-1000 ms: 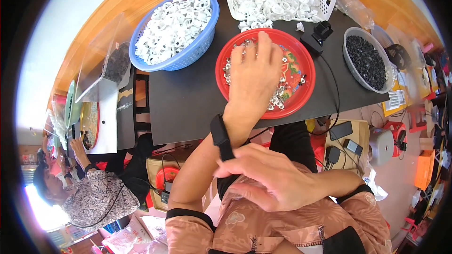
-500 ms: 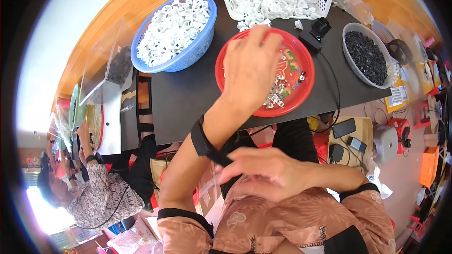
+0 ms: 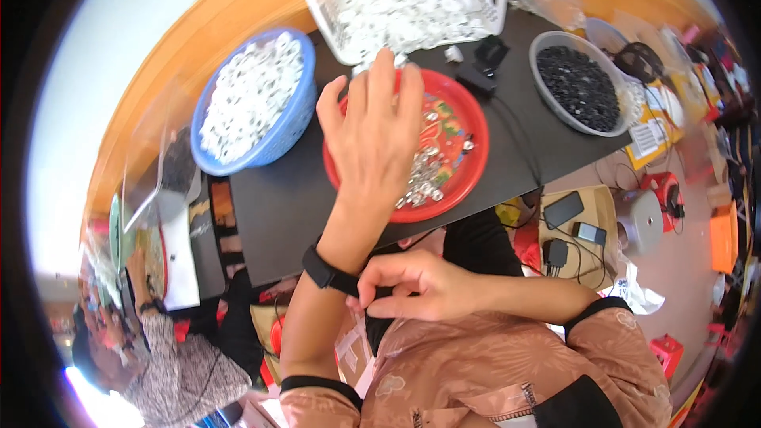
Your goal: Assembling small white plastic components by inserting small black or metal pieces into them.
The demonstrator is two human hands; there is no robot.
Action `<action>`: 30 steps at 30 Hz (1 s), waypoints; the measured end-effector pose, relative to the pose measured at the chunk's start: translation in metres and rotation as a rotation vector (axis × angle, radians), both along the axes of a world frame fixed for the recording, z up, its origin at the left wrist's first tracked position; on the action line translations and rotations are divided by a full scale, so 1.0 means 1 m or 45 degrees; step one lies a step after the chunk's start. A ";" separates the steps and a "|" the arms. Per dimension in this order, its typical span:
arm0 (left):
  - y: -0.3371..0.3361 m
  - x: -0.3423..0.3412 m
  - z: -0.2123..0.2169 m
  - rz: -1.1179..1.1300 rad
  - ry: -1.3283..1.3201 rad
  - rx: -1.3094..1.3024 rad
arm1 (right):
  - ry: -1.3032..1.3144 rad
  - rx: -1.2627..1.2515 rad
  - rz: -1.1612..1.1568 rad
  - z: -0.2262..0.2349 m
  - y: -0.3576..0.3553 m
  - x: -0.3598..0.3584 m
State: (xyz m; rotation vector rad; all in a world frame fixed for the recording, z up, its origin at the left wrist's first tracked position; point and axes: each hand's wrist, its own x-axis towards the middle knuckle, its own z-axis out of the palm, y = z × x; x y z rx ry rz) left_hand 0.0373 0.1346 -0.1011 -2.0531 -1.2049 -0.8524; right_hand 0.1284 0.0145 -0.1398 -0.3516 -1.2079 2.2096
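Note:
My left hand (image 3: 371,131) is stretched palm down above a round red tray (image 3: 479,154), its fingers spread and holding nothing. Small shiny metal parts (image 3: 425,181) lie in the tray, partly covered by that hand. A black wrist strap (image 3: 319,268) is wrapped around my left wrist. My right hand (image 3: 432,285) reaches across in front of my body, fingers bent together at the strap's loose end. The exact pinch is partly hidden behind the fingers. White plastic parts (image 3: 252,99) fill a blue basket (image 3: 277,139) left of the tray.
A white basket (image 3: 326,20) of white parts stands behind the tray. Beside it sits a black device (image 3: 478,79) with a cable. Small black pieces fill a bowl (image 3: 547,103) at right. A phone (image 3: 563,210) and chargers rest below the table. Another person's sleeve (image 3: 170,349) is at left.
The view has shifted, so the table things sit further left. My left hand has spread its fingers from a more bunched pose. My right hand has closed in on the wrist strap.

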 end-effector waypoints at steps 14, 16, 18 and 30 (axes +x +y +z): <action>0.051 0.022 -0.009 -0.196 -0.188 -0.681 | -1.129 0.919 -1.312 0.003 0.130 0.145; 0.070 0.037 -0.015 -0.291 -0.371 -0.932 | -1.337 0.702 -1.264 -0.017 0.180 0.168; 0.092 0.051 -0.025 -0.398 -0.624 -1.231 | -1.393 0.601 -1.106 -0.026 0.203 0.171; 0.142 0.091 -0.060 -0.596 -1.040 -1.618 | -1.112 0.452 -1.064 -0.032 0.206 0.157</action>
